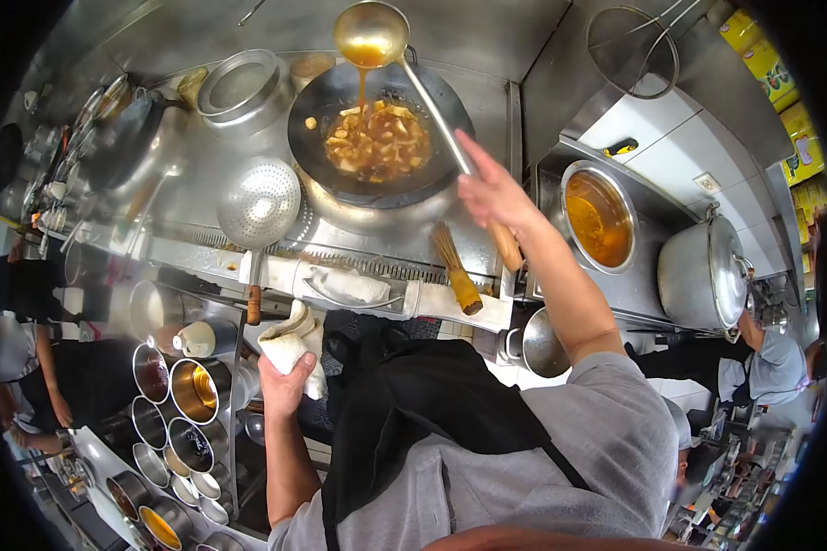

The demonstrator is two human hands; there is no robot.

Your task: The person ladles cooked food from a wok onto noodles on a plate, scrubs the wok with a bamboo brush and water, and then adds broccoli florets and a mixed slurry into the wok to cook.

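While the left hand [288, 378] grips a folded cloth [291, 347] just short of the counter's [386, 241] front edge, the right hand [498, 191], farther forward, closes round the handle of a ladle [432, 104] with one finger stretched along it. Ahead of the left hand, a perforated skimmer [259, 195] points its wooden grip back over that edge; a bamboo brush [457, 271], nearer the body than the right hand, lies slanted with its thick end at the edge. A strip of steel separates skimmer and brush. To the right hand's right sits a basin [600, 218] of orange liquid, with a lidded pot [703, 273] beyond it. Forward and left of the right hand is the wok [312, 151], its far rim near the back wall. The ladle runs diagonally, wooden end toward the body, its bowl out over the wok's far rim, pouring brown sauce [363, 92] onto the food [377, 142].
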